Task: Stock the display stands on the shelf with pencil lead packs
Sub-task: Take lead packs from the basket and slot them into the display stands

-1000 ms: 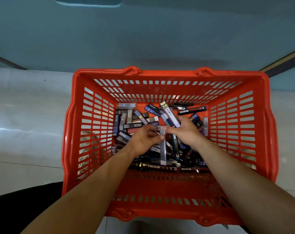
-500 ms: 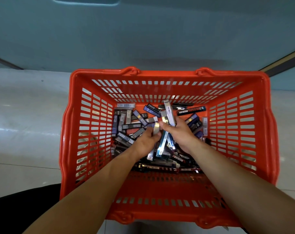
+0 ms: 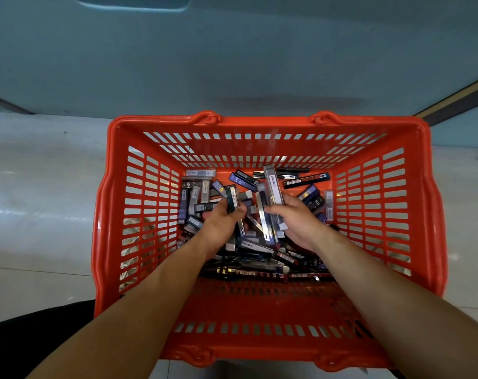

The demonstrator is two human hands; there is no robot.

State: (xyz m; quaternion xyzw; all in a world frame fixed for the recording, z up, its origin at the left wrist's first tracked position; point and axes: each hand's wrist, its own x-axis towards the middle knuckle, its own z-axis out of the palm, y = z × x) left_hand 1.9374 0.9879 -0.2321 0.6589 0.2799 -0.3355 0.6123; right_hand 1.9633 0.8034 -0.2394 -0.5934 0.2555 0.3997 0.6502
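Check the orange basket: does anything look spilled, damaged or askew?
Nothing looks spilled or broken. The slim pencil lead packs lie jumbled at all angles inside the orange slotted plastic basket; none outside it. The left hand and right hand each grip some.

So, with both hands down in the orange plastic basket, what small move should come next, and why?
Probably add the dark slim pack pinched in the left hand to the bundle of long packs gripped in the right hand. The two sit close together above the loose pile in the orange slotted plastic basket, and no shelf is in view.
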